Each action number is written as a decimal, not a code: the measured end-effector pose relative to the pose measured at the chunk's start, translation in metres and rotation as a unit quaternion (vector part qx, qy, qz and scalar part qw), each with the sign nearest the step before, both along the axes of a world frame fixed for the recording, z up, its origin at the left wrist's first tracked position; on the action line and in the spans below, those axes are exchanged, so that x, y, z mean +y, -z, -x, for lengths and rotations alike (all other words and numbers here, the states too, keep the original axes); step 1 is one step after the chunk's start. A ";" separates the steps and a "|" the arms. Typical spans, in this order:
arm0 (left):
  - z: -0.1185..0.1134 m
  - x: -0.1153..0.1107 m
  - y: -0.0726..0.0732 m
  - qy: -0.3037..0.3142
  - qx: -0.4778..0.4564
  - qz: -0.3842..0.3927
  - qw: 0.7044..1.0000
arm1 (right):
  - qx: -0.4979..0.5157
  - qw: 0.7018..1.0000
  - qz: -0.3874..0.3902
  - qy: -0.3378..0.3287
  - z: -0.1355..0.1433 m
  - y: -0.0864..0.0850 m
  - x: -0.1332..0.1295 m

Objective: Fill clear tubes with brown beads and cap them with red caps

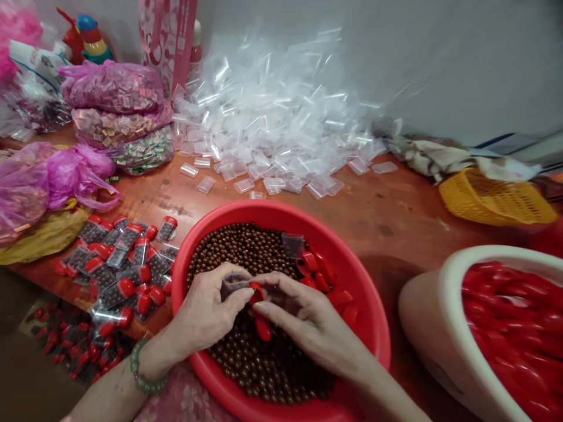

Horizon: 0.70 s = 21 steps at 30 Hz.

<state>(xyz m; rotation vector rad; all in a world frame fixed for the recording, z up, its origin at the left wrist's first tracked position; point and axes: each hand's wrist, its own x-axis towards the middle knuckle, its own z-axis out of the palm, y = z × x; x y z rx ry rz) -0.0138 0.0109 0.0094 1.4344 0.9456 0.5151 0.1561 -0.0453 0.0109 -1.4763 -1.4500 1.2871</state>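
Over a red basin (281,206) of small brown balls (240,246), both my hands meet near the middle. My left hand (211,302), with a green bead bracelet on its wrist, is closed round a small clear plastic container (236,282) whose open end faces up. In a pinch between thumb and fingers, my right hand (303,313) holds a red cap (263,322) beside that container. Inside the basin's right part lie several loose red caps (323,275) and another clear container (292,245). What the left hand's container holds is hard to see.
Filled red-capped containers (127,258) are piled left of the basin. Behind stands a heap of clear empty containers (281,129). At right are a white tub (433,293) of red caps and a yellow basket (488,199). Pink bags (116,88) stack at back left.
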 end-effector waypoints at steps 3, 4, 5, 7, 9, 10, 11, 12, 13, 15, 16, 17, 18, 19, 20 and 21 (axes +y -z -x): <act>-0.001 0.000 0.003 -0.011 -0.010 0.004 1.000 | 0.104 0.991 0.087 0.007 -0.003 -0.002 0.000; -0.002 0.000 0.004 -0.015 -0.010 0.003 1.000 | 0.125 0.987 0.100 0.014 -0.003 -0.002 0.000; -0.002 0.000 0.004 -0.016 -0.011 0.003 1.000 | 0.146 0.983 0.109 0.024 -0.003 -0.002 -0.001; -0.003 0.000 0.005 -0.011 -0.016 0.007 1.000 | 0.185 0.974 0.125 0.048 -0.004 -0.001 -0.003; -0.003 0.000 0.004 -0.004 -0.028 0.023 0.999 | 0.222 0.964 0.133 0.069 -0.004 0.000 -0.005; -0.003 0.001 0.003 -0.001 -0.034 0.036 0.999 | 0.238 0.959 0.134 0.079 -0.005 0.000 -0.007; -0.003 0.001 0.002 0.002 -0.041 0.051 0.998 | 0.253 0.954 0.135 0.087 -0.006 0.001 -0.009; -0.003 0.002 0.000 0.005 -0.048 0.067 0.997 | 0.266 0.950 0.135 0.095 -0.008 0.001 -0.011; -0.002 0.002 -0.002 0.008 -0.055 0.080 0.995 | 0.276 0.946 0.138 0.102 -0.009 0.001 -0.013; -0.002 0.003 -0.004 0.012 -0.060 0.091 0.994 | 0.279 0.942 0.151 0.113 -0.011 0.001 -0.017; -0.002 0.004 -0.005 0.016 -0.062 0.094 0.994 | 0.274 0.941 0.157 0.120 -0.012 0.000 -0.019; -0.001 0.004 -0.006 0.018 -0.063 0.095 0.993 | 0.267 0.941 0.163 0.128 -0.012 0.000 -0.021; -0.001 0.004 -0.006 0.018 -0.063 0.098 0.993 | 0.258 0.942 0.166 0.135 -0.012 -0.001 -0.024; -0.001 0.004 -0.005 0.014 -0.063 0.103 0.993 | 0.251 0.943 0.166 0.141 -0.012 -0.003 -0.026; 0.000 0.004 -0.005 0.009 -0.066 0.114 0.991 | 0.245 0.944 0.162 0.148 -0.011 -0.005 -0.029; 0.000 0.004 -0.004 0.003 -0.071 0.129 0.989 | 0.238 0.947 0.153 0.155 -0.009 -0.007 -0.032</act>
